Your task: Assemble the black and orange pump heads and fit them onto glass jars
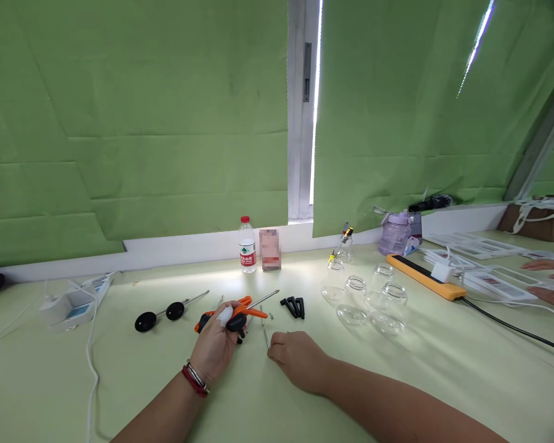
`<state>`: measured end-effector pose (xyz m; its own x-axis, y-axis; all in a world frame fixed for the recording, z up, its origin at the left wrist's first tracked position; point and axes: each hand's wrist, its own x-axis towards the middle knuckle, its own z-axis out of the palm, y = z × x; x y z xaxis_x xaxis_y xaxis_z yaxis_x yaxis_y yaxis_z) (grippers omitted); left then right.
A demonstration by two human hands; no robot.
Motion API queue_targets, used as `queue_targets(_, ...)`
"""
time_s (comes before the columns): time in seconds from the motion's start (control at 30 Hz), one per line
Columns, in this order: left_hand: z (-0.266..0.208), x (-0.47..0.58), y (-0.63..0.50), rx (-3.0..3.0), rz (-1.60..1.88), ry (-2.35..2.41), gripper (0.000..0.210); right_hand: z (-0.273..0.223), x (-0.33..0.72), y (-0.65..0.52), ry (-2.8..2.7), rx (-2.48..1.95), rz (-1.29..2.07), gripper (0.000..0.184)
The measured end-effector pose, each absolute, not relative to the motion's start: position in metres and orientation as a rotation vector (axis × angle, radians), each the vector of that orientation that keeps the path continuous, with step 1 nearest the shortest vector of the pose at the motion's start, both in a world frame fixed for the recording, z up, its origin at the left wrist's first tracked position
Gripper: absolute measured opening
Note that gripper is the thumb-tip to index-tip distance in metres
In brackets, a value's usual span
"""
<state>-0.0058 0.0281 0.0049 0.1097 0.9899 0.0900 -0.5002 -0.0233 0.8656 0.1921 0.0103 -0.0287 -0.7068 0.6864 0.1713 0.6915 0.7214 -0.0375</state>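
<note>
My left hand (216, 347), with white tape on a finger, is closed around a screwdriver (264, 298) with a black knob and a long metal shaft pointing up to the right. Orange-and-black parts, seemingly of clamps (247, 301), stick out around these fingers; how many are in the grip is hidden. My right hand (300, 363) pinches the near end of a thin metal rod (266, 336) by the tabletop. Several small black elbow-shaped pieces (295, 306) lie beyond it. Left of my left hand rest two black round knobs (145, 322) with metal shafts.
Several clear glass jars (354, 301) stand to the right, near an orange-and-black power strip (425, 277). A water bottle (248, 249), a box (270, 249) and a purple jug (394, 234) stand behind. Another person's hands (551, 286) show at far right. A white cable (90, 357) runs along the left.
</note>
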Motion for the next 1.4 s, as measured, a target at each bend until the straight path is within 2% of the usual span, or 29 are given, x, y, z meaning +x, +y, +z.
queue_targets(0.33, 0.000, 0.003, 0.023, 0.860, 1.281, 0.749, 0.023, -0.012, 0.180, -0.013, -2.942, -0.510, -0.348, 0.011)
queue_targets(0.63, -0.004, 0.012, 0.014, 0.870, 1.148, 0.747, 0.027, -0.012, 0.173, -0.025, -2.948, -0.333, -0.355, 0.008)
queue_targets(0.7, -0.004, 0.012, 0.014, 0.863, 1.130, 0.751, 0.027, -0.014, 0.172, -0.025, -2.939, -0.382, -0.224, 0.009)
queue_targets(0.8, -0.004, 0.014, 0.011, 0.866, 1.113, 0.742, 0.025, -0.012, 0.174, -0.025, -2.795, -0.496, 0.207, 0.011)
queue_targets(0.97, -0.002, 0.020, 0.003, 0.863, 0.987, 0.668, 0.031, -0.002, 0.178, -0.020, -2.091, -0.720, 1.156, 0.008)
queue_targets(1.03, -0.001, 0.025, 0.000, 0.900, 0.942, 0.596, 0.032, 0.001, 0.179, -0.015, -1.782, -0.719, 1.393, 0.010)
queue_targets(1.17, -0.002, 0.032, -0.003, 0.929, 0.992, 0.499, 0.025, 0.010, 0.182, -0.004, -1.504, -0.708, 1.414, 0.022)
queue_targets(1.4, -0.006, 0.038, -0.003, 0.822, 1.013, 0.544, 0.017, 0.015, 0.183, 0.011, -1.309, -0.775, 1.210, 0.023)
